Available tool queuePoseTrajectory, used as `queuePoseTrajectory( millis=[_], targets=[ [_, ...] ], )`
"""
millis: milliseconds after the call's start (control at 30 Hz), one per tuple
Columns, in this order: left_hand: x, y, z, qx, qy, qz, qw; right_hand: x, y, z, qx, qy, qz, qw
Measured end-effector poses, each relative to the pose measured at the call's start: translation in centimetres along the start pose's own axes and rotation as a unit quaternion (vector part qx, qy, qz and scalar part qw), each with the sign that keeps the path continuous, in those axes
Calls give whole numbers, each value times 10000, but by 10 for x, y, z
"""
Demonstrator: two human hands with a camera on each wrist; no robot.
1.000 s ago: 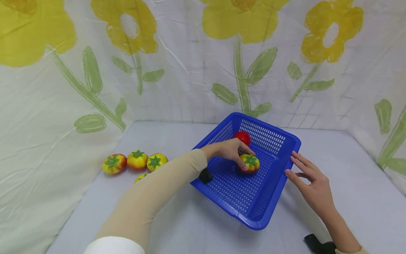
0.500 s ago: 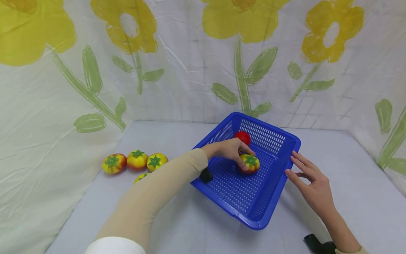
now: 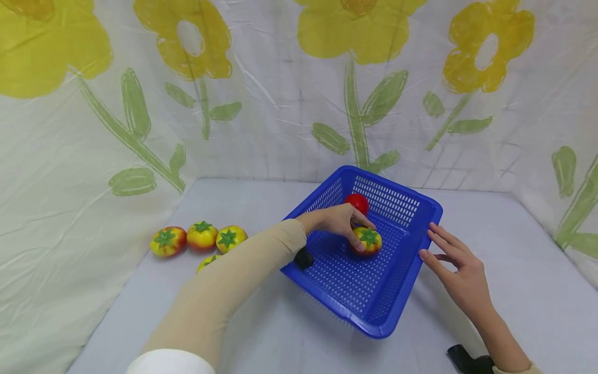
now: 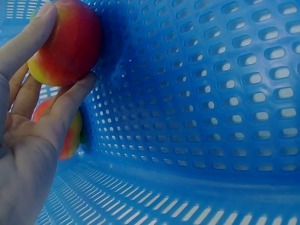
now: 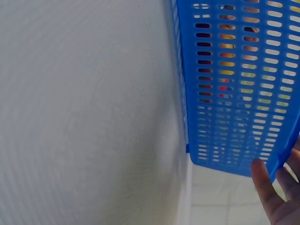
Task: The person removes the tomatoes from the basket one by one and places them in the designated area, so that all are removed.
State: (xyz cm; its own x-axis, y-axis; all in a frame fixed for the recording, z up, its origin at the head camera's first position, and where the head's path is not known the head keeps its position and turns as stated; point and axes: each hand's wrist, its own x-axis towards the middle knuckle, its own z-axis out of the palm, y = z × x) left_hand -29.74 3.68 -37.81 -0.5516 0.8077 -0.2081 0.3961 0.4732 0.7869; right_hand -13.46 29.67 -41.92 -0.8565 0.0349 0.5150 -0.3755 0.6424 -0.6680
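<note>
Between the desk's (image 3: 523, 249) right edge and the blue basket (image 3: 405, 293), the right hand (image 3: 460, 275) touches the rim, fingers straight, thumb apart. Beyond, the left arm (image 3: 233, 291) crosses the left rim, its left hand (image 3: 338, 221) gripping a yellow-red fruit (image 3: 369, 243) mid-basket, before a red fruit (image 3: 358, 201).

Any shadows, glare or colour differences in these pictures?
Head: deep blue basket, soft shadow on the table below, shiny creases in the flowered sheet. Left wrist: paler basket, dark blue shade beside the fruit the left hand holds. Right wrist: dim grey table, darkening near the basket.
</note>
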Motion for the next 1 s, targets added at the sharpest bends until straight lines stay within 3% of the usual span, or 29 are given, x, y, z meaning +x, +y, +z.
queuePoseTrajectory(
  millis=[1000],
  targets=[
    [-1,2,2,137,29,-28,9999,0,-1,0,-77,24,-87,9999]
  ],
)
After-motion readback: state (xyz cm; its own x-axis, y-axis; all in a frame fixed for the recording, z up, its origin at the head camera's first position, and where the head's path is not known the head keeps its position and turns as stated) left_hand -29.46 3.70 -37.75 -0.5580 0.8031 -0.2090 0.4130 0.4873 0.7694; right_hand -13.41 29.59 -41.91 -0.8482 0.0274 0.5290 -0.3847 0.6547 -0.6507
